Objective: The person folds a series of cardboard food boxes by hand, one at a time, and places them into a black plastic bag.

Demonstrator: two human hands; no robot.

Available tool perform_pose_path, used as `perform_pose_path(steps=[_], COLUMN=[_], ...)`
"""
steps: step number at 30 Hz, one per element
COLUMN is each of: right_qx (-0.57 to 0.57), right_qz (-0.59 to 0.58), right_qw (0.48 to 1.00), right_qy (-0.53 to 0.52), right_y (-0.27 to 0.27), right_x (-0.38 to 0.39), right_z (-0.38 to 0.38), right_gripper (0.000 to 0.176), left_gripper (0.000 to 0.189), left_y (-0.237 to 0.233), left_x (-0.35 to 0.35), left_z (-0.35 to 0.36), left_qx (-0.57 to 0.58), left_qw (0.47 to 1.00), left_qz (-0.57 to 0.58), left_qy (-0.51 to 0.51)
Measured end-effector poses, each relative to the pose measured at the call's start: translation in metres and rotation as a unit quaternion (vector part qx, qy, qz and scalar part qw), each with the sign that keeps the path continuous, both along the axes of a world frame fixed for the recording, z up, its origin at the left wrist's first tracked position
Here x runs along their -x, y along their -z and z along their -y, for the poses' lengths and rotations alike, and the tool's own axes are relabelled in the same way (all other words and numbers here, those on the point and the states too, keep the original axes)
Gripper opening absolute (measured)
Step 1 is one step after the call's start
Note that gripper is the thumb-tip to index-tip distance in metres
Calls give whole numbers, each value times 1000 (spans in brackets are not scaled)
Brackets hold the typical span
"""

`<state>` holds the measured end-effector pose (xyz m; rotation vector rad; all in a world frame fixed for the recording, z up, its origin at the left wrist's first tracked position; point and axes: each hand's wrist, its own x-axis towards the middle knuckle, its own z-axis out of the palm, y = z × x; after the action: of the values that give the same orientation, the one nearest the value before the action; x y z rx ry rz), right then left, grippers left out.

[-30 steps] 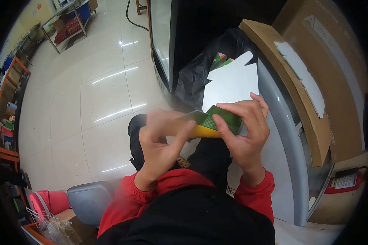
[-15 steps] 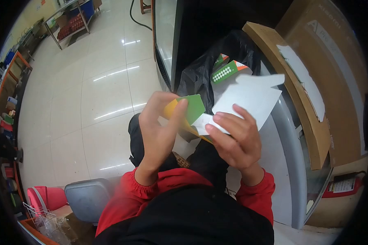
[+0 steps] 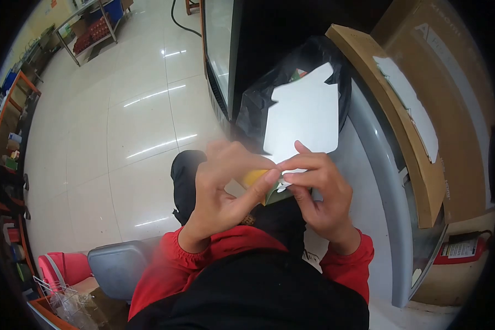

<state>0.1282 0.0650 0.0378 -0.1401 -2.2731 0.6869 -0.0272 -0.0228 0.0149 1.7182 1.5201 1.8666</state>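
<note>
Green-and-yellow carton is pinched between my two hands above the lap, my left hand closed on its yellow side, my right hand gripping near its white flap. Just beyond my fingers, a white card sheet lies over a black plastic bag; to the right leans a brown cardboard box.

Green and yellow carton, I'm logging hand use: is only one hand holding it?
No, the left hand and the right hand both pinch the carton.
</note>
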Motion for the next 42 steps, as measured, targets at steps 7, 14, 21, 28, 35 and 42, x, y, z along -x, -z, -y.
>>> perform_pose_path(steps=[7,14,21,28,35,42], right_qx=[-37,311,375,-256,-380,-241], right_qz=[-59,58,-93,-143,-27,-53], right_qw=[997,944,922,932,897,967], right_qy=[34,-99,12,212,224,70], right_y=[0,-13,-16,5,33,12], right_x=[3,-9,0,18,29,17], right_z=[-4,-18,-29,-12,6,6], right_gripper=[18,33,37,34,32,27], left_gripper=[14,18,23,17,14,20], left_y=[0,-5,4,21,20,28], left_x=[-5,-1,19,10,-7,-1], left_z=[4,8,16,1,-4,1], left_qx=[68,91,168,2,-75,-172], left_qw=[990,987,935,901,925,961], left_qz=[110,42,210,430,371,194], left_qy=[51,127,230,64,13,-92])
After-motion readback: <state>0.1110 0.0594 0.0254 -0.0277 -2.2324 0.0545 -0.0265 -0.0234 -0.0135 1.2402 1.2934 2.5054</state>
